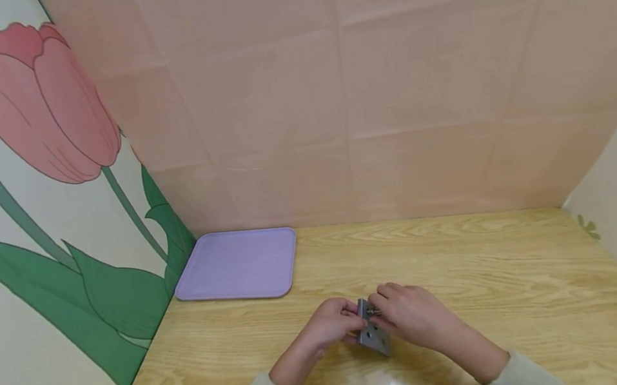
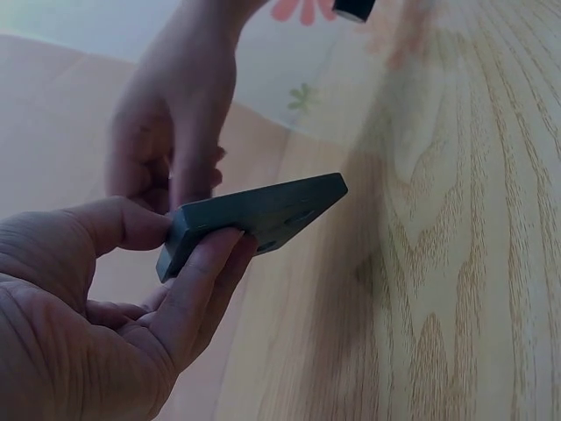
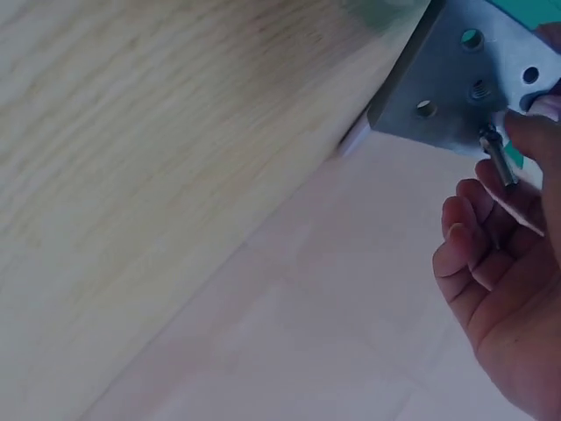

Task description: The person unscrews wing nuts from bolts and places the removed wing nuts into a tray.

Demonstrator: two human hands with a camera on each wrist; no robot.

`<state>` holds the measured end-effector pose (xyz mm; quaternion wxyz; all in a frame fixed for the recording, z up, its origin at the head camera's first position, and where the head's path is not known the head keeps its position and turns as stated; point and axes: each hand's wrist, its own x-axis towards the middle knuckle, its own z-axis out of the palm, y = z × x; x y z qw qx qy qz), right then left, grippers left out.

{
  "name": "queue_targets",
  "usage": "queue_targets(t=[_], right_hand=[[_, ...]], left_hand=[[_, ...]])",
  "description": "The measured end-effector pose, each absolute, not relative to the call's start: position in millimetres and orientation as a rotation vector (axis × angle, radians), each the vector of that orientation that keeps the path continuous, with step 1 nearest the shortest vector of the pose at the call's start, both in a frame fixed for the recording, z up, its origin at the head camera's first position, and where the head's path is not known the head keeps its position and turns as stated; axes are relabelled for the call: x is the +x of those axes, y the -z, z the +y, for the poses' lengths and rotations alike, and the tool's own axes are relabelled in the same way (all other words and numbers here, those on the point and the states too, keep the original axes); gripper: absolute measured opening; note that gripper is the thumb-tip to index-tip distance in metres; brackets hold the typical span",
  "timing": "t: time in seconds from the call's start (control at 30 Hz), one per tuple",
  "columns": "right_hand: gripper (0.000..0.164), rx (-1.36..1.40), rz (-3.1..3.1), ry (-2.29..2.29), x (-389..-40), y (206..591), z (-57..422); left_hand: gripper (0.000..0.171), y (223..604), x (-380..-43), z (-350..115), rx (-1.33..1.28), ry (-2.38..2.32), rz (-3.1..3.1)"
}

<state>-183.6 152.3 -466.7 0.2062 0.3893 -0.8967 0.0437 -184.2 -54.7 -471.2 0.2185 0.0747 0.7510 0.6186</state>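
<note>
A grey metal plate (image 1: 373, 341) with several round holes is held up over the table, tilted. My left hand (image 1: 331, 326) grips its edge, thumb on one face and fingers on the other, as the left wrist view shows on the plate (image 2: 263, 206). At the plate's holed face, my right hand (image 1: 412, 316) pinches a small metal screw (image 3: 498, 158) by thumb and fingers. The screw stands out from the face near one edge of the plate (image 3: 447, 74). Threads show inside one hole. How deep the screw sits cannot be made out.
A purple tray (image 1: 236, 267) lies at the back left of the wooden table (image 1: 470, 262). Behind the table hangs a pinkish cloth (image 1: 345, 116). Side walls with flower pictures stand left and right. Light glares off the table's front.
</note>
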Motion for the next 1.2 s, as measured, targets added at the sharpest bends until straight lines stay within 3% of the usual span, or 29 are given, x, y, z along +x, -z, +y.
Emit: queue_targets(t=[0.1,0.33,0.5,1.0,1.2], right_hand=[[0.022,0.953,-2.652,-0.323,-181.2,465.0,149.7],[0.050,0.576,-2.996,-0.761,-178.8,457.7,142.6],[0.054,0.470,-3.096,-0.874,-177.4,457.3,141.1],[0.050,0.518,-3.130,-0.902,-178.5,460.4,140.5],[0.037,0.731,-3.010,-0.805,-181.8,460.9,146.3]], left_hand=[[0.020,471.3,-184.3,-55.0,0.209,-1.713,2.081],[0.021,471.3,-185.0,-54.7,0.204,-1.705,2.084],[0.020,472.2,-184.7,-54.7,0.207,-1.714,2.076],[0.018,472.3,-184.2,-53.9,0.207,-1.718,2.058],[0.020,471.8,-184.7,-54.4,0.202,-1.724,2.055]])
